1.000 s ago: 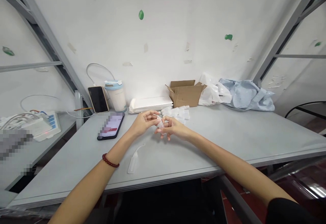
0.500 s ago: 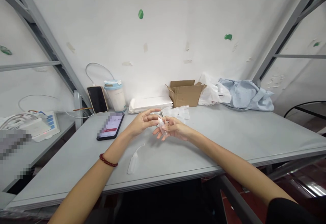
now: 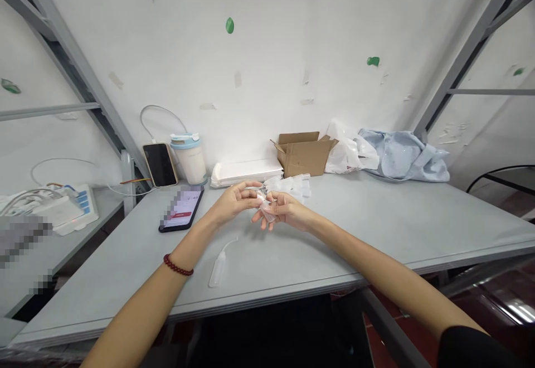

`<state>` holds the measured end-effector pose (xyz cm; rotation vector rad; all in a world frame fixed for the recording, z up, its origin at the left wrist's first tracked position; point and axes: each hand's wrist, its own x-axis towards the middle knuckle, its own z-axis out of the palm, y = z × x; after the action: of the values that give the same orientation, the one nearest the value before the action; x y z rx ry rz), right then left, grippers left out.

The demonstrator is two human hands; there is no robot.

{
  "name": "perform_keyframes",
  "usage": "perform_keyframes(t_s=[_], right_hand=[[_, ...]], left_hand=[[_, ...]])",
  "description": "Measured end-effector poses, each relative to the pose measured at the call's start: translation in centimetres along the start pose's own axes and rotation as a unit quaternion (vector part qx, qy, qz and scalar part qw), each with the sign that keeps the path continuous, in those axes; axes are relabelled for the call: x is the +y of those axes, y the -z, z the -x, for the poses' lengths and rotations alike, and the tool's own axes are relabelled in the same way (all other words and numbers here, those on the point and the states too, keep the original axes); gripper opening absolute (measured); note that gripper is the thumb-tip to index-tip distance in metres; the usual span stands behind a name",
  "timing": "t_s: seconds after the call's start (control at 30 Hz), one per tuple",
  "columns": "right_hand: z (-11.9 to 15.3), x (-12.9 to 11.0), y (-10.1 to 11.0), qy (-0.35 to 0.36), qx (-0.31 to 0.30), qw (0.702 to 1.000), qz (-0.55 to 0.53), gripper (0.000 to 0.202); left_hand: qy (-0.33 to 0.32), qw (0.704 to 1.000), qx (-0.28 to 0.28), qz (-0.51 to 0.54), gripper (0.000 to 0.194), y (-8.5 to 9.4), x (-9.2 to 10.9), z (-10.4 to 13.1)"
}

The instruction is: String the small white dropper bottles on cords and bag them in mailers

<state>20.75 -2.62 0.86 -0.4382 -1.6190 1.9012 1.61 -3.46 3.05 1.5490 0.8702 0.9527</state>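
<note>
Between both hands, above the middle of the table, is a small translucent plastic bottle [image 3: 268,213], tilted. My right hand [image 3: 289,209] grips its body between thumb and fingers. At the bottle's top end, the thumb and fingers of my left hand [image 3: 232,204] pinch together; they partly cover the tip. A similar translucent squeeze bottle [image 3: 218,270] with a long thin bent spout lies near the table's front edge. Just behind my hands sits a pile of clear and white small plastic pieces [image 3: 297,186], partly hidden by them.
On the grey table [image 3: 376,217], a phone [image 3: 184,207] lies at left, near another phone [image 3: 160,164] propped by a cup [image 3: 189,159]. Along the wall are a white stack [image 3: 246,172], an open cardboard box [image 3: 307,156], a white plastic bag [image 3: 351,150] and blue cloth [image 3: 403,155].
My left fingers have shifted slightly at the bottle's top, and less of its white tip shows. Otherwise the hands and table items stay about where they were.
</note>
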Motion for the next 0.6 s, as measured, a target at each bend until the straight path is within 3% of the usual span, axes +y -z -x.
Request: perform_keyframes(t_s=[0.1, 0.2, 0.33, 0.4, 0.6], right_hand=[[-0.1, 0.1, -0.1, -0.004, 0.022, 1.000, 0.018, 0.039], [-0.3, 0.5, 0.0, 0.007, 0.087, 0.993, 0.082, 0.044], [-0.5, 1.3, 0.1, 0.074, 0.203, 0.936, 0.278, 0.044], [-0.5, 1.6, 0.0, 0.098, 0.217, 0.913, 0.330, 0.038], [-0.4, 1.6, -0.1, 0.069, 0.135, 0.970, 0.188, 0.029]], left_hand=[[0.017, 0.999, 0.030, -0.015, 0.044, -0.3, -0.2, -0.2], [0.026, 0.996, 0.081, -0.015, 0.044, -0.4, -0.3, -0.3], [0.030, 0.986, 0.162, -0.015, 0.045, -0.4, -0.4, -0.4], [0.031, 0.985, 0.167, -0.011, 0.044, -0.2, -0.5, -0.5], [0.034, 0.994, 0.107, 0.018, 0.046, 0.7, -0.5, -0.4]])
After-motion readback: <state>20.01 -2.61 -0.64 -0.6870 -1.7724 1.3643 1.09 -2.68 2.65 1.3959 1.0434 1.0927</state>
